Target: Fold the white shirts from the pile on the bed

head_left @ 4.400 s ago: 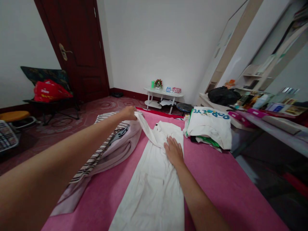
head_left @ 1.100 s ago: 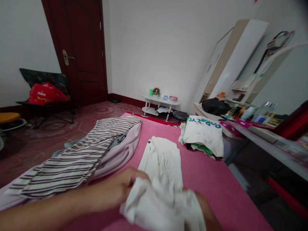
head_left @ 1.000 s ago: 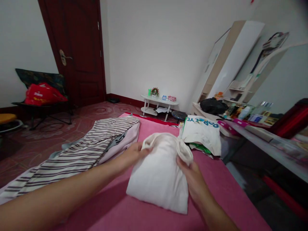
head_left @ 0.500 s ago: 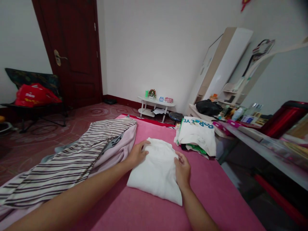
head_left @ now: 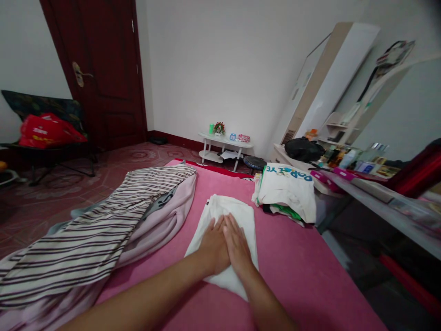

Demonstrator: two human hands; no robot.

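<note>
A folded white garment lies flat on the pink bed cover in front of me. My left hand rests palm down on its middle with the fingers stretched out. Beside it, touching it, my right hand is also laid flat on the cloth. Both hands cover the centre of the garment, while its far edge and sides show. To the left, a black-and-white striped garment is spread over a pale pink one. A stack of folded clothes, with a lettered white shirt on top, sits at the right.
Along the right side runs a dressing table crowded with bottles and boxes, and a black bag lies on it. A small white table stands by the far wall. At left is a chair with a red bag.
Both hands have moved from the sides of the white garment to its middle, letting go of the edges and flattening out side by side. The camera view has shifted slightly.
</note>
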